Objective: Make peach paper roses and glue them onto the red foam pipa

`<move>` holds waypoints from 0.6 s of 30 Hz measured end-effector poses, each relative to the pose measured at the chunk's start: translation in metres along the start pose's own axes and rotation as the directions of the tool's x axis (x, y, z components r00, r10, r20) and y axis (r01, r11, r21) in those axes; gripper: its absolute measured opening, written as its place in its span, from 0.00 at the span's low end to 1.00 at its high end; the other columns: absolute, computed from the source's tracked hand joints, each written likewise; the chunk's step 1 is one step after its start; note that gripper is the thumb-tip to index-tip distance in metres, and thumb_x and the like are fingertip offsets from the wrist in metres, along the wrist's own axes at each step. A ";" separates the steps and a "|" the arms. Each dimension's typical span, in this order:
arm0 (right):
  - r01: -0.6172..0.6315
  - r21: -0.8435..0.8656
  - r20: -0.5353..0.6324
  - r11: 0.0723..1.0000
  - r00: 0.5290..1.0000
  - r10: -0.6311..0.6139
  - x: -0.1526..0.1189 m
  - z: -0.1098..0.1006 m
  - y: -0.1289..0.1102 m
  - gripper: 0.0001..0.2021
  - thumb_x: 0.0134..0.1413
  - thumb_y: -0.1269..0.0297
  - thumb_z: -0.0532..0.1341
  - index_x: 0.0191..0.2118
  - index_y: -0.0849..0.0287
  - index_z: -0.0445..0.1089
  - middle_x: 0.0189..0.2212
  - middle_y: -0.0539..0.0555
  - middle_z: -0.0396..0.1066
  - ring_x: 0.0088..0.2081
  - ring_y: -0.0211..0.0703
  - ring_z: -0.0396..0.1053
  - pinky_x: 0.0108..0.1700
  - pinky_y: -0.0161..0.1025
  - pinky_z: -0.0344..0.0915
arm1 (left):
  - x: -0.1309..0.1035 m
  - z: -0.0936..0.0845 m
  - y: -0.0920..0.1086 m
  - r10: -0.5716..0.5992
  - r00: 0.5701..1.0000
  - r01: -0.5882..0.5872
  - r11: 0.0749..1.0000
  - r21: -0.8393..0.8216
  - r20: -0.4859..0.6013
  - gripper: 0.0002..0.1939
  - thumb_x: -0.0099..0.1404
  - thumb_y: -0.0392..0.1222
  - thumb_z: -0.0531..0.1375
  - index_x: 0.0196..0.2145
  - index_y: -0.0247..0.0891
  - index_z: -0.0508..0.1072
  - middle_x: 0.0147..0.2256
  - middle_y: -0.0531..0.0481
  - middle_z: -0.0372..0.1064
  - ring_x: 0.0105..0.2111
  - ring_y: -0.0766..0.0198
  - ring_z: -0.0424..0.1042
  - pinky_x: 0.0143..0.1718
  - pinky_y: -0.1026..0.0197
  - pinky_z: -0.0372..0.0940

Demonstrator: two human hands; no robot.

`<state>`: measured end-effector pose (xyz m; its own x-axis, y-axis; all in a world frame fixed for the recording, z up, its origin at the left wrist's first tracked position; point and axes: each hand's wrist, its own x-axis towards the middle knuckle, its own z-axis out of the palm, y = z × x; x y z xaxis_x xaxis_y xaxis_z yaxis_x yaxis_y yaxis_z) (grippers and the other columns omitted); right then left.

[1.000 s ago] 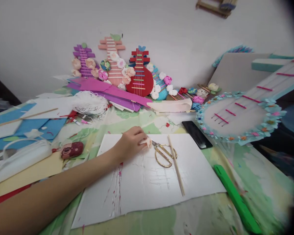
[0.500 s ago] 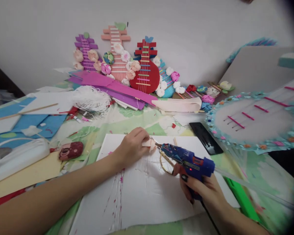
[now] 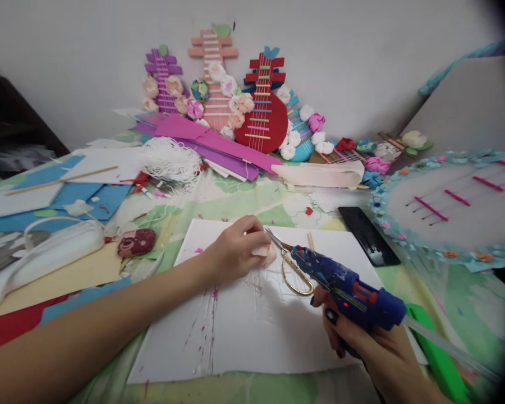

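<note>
While its marking (image 3: 350, 299) is too small to read, the blue glue gun (image 3: 340, 279) sits in the grip of the right hand (image 3: 368, 341). Left of its front end (image 3: 303, 259), the left hand (image 3: 238, 250) pinches a peach piece (image 3: 270, 256).

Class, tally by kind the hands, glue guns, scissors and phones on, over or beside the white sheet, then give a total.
Hands: 2 (left hand pinching a pale piece, right hand)
Glue gun: 1, in the right hand
Scissors: 1, gold-handled, partly hidden
Phone: 1, black, beside the white sheet
Total: 5
</note>
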<state>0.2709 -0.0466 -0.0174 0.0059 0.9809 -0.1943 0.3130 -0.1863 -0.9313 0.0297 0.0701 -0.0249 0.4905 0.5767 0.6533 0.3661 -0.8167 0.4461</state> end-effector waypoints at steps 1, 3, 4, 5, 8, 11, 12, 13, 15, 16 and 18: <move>-0.004 0.000 0.009 1.000 1.000 0.004 -0.001 0.000 0.002 0.17 0.46 0.48 0.62 0.38 0.53 0.73 0.21 0.55 0.65 0.21 0.43 0.63 0.23 0.42 0.62 | 0.000 0.000 0.000 0.007 1.000 -0.007 1.000 -0.008 0.003 0.06 0.57 0.30 0.58 0.32 0.38 0.71 0.32 0.48 0.62 0.32 0.65 0.65 0.34 0.63 0.65; -0.011 0.005 0.044 1.000 0.999 0.011 -0.003 0.000 0.006 0.19 0.47 0.47 0.61 0.39 0.55 0.72 0.21 0.54 0.66 0.21 0.42 0.63 0.22 0.40 0.63 | 0.001 0.000 -0.001 0.012 1.000 -0.012 0.999 -0.029 0.008 0.06 0.57 0.30 0.57 0.32 0.38 0.71 0.33 0.47 0.63 0.33 0.65 0.65 0.35 0.62 0.65; -0.012 0.001 0.053 1.000 0.999 0.012 -0.004 0.000 0.007 0.20 0.47 0.47 0.61 0.40 0.56 0.72 0.22 0.54 0.67 0.21 0.41 0.63 0.22 0.39 0.63 | 0.001 0.000 -0.002 0.010 1.000 -0.010 0.999 -0.042 0.009 0.06 0.58 0.30 0.57 0.32 0.38 0.72 0.34 0.47 0.64 0.34 0.64 0.66 0.36 0.61 0.65; -0.013 -0.012 0.056 1.000 0.998 0.013 -0.005 0.001 0.007 0.21 0.48 0.47 0.61 0.41 0.58 0.72 0.24 0.55 0.68 0.22 0.41 0.64 0.23 0.39 0.63 | 0.001 -0.001 -0.003 0.004 1.000 -0.003 0.999 -0.054 0.012 0.06 0.58 0.31 0.57 0.33 0.38 0.72 0.35 0.46 0.65 0.35 0.64 0.67 0.37 0.61 0.66; -0.012 -0.073 0.032 0.997 0.999 0.014 -0.007 0.003 0.002 0.20 0.50 0.48 0.60 0.42 0.60 0.71 0.31 0.57 0.72 0.27 0.42 0.67 0.29 0.39 0.67 | 0.001 -0.001 -0.007 -0.028 0.999 0.029 0.995 -0.096 0.016 0.06 0.59 0.32 0.58 0.33 0.37 0.74 0.38 0.45 0.67 0.38 0.63 0.69 0.40 0.60 0.66; 0.059 -0.091 0.033 0.994 0.998 -0.057 -0.006 0.007 -0.010 0.18 0.51 0.50 0.60 0.40 0.59 0.71 0.35 0.58 0.74 0.33 0.46 0.70 0.35 0.39 0.69 | 0.001 -0.001 -0.011 -0.049 0.998 0.053 0.987 -0.150 0.030 0.05 0.58 0.32 0.59 0.33 0.37 0.74 0.37 0.45 0.69 0.37 0.64 0.71 0.40 0.61 0.67; 0.096 -0.093 0.040 0.991 0.995 -0.092 -0.005 0.008 -0.015 0.16 0.51 0.50 0.59 0.39 0.58 0.71 0.34 0.58 0.74 0.33 0.46 0.71 0.36 0.39 0.69 | 0.001 0.000 -0.012 -0.053 0.998 0.058 0.984 -0.168 0.035 0.06 0.58 0.32 0.59 0.33 0.37 0.75 0.36 0.45 0.69 0.37 0.64 0.71 0.40 0.61 0.67; 0.128 -0.099 0.044 0.987 0.991 -0.124 -0.003 0.010 -0.019 0.15 0.52 0.51 0.58 0.37 0.57 0.71 0.32 0.57 0.74 0.33 0.46 0.71 0.35 0.38 0.69 | 0.001 0.000 -0.012 -0.054 0.998 0.061 0.981 -0.185 0.041 0.06 0.59 0.32 0.59 0.33 0.37 0.75 0.36 0.45 0.70 0.36 0.64 0.71 0.39 0.61 0.67; 0.171 -0.123 0.043 0.978 0.985 -0.166 -0.002 0.011 -0.025 0.13 0.53 0.53 0.58 0.36 0.56 0.71 0.28 0.55 0.73 0.30 0.45 0.70 0.33 0.38 0.68 | 0.002 0.001 -0.011 -0.051 0.998 0.060 0.975 -0.213 0.047 0.05 0.59 0.32 0.59 0.33 0.36 0.75 0.35 0.46 0.70 0.35 0.65 0.72 0.38 0.62 0.67; 0.178 -0.140 0.041 0.974 0.984 -0.173 -0.001 0.012 -0.027 0.13 0.52 0.54 0.58 0.36 0.56 0.71 0.27 0.54 0.73 0.29 0.45 0.70 0.33 0.38 0.68 | 0.002 0.001 -0.010 -0.045 0.998 0.055 0.973 -0.226 0.050 0.05 0.59 0.32 0.60 0.33 0.36 0.74 0.35 0.46 0.71 0.34 0.65 0.72 0.38 0.62 0.67; 0.170 -0.172 0.048 0.970 0.985 -0.164 -0.001 0.011 -0.027 0.12 0.52 0.55 0.59 0.38 0.56 0.72 0.28 0.54 0.73 0.30 0.46 0.71 0.34 0.39 0.69 | 0.003 0.001 -0.009 -0.030 0.998 0.043 0.967 -0.252 0.054 0.03 0.59 0.33 0.60 0.33 0.36 0.73 0.34 0.46 0.72 0.34 0.65 0.72 0.37 0.62 0.67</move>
<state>0.2517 -0.0435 0.0044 -0.0912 0.9944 -0.0539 0.4677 -0.0050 -0.8839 0.0291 0.0788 -0.0277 0.5211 0.6012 0.6059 0.1752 -0.7701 0.6134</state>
